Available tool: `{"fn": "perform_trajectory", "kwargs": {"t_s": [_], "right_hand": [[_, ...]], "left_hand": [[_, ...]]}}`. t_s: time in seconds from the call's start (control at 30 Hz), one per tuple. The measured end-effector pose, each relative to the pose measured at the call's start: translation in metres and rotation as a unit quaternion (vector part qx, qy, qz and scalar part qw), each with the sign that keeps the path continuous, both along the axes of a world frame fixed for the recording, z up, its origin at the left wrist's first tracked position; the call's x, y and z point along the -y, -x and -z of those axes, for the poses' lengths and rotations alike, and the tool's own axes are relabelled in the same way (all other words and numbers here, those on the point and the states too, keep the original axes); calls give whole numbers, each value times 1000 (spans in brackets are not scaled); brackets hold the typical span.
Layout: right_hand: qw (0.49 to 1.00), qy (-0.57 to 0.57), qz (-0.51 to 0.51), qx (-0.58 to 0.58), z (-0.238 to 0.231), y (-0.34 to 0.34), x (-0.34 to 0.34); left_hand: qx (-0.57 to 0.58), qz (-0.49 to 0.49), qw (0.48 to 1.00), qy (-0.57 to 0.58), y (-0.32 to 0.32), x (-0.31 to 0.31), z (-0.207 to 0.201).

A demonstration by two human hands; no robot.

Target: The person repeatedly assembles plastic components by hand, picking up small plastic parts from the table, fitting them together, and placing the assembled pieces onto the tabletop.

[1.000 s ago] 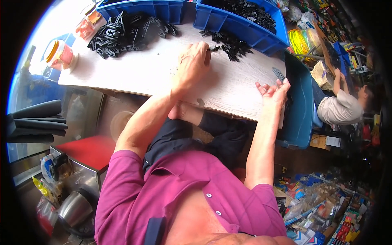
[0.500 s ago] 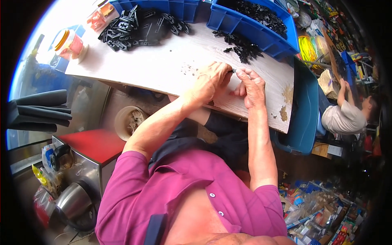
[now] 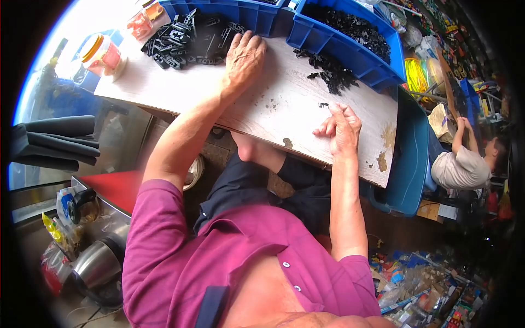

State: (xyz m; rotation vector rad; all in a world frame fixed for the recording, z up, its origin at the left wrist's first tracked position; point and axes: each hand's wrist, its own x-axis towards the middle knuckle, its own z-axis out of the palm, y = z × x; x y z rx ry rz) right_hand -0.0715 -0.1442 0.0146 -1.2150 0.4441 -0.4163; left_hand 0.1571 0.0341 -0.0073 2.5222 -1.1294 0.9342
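My left hand [image 3: 244,58] reaches far across the pale wooden table [image 3: 284,115], its fingers resting on a pile of flat black plastic pieces [image 3: 188,37] at the back left. Whether it grips one I cannot tell. My right hand [image 3: 342,128] lies near the table's right side with fingers bent together over a tiny black part [image 3: 324,105]. A looser heap of small black parts [image 3: 332,74] lies just beyond it.
Two blue bins [image 3: 350,33] of black parts line the far edge. A clear jar with an orange lid [image 3: 103,54] stands far left. A large blue tub [image 3: 410,158] sits right of the table. Another person [image 3: 465,164] sits beyond it.
My hands were together at the table's middle. Now the left hand has stretched out to the back-left pile and the right hand has stayed near the right side.
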Motion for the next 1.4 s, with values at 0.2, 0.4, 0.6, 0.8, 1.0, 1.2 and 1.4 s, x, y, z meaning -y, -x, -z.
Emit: {"fn": "perform_trajectory", "kwargs": {"t_s": [0.2,0.4,0.6,0.8,1.0,1.2,1.4], "right_hand": [[1000,9,14,-11,-1,2,3],[1000,8,15,0,0,0,-1],[1000,14,15,7,1,2,-1],[1000,22,19,-1,1,4,-2],[1000,25,13,7,3,4,0],[1000,28,12,3,4,3,1],[1000,26,15,5,4,3,-1]], "left_hand": [[-174,148,973,12,63,-10,-11],[-174,206,958,101,95,-35,-4],[-219,105,937,253,114,-55,-6],[-235,106,923,284,126,-53,-6],[-216,105,948,209,109,-42,-17],[-166,139,976,7,72,-29,-7],[-239,172,955,37,69,-31,-12]]}}
